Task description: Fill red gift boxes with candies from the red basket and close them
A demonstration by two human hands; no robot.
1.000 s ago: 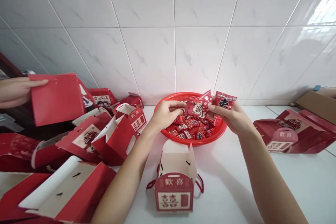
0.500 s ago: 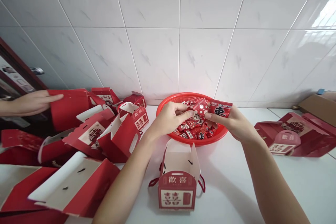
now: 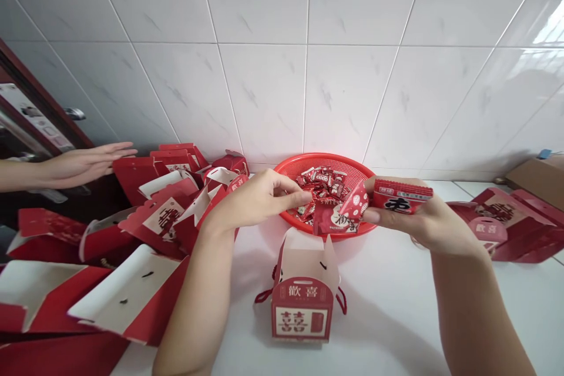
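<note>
My right hand (image 3: 434, 226) is closed around several red candy packets (image 3: 399, 197), one with a large black character and one with white dots. They stick out over the right rim of a red plastic basket (image 3: 374, 229). My left hand (image 3: 259, 200) reaches over the basket's left side, thumb and fingertips pinched at a small red-wrapped candy, mostly hidden by the fingers. Many wrapped candies (image 3: 324, 182) lie in the basket. In front of it, between my forearms, stands a red and cream gift box (image 3: 302, 311), open at the top, with red cord handles at its sides.
Several open red gift boxes (image 3: 132, 299) crowd the left of the white table (image 3: 374, 329). Another person's hand (image 3: 88, 164) is above the far-left boxes. More red boxes (image 3: 520, 223) and a cardboard box (image 3: 537, 182) are at the right. A tiled wall (image 3: 343, 100) stands behind.
My hands have moved apart; the right went right with the packets, the left back over the basket's left side. The other person's hand has let go of a red box. The view shifted slightly.
</note>
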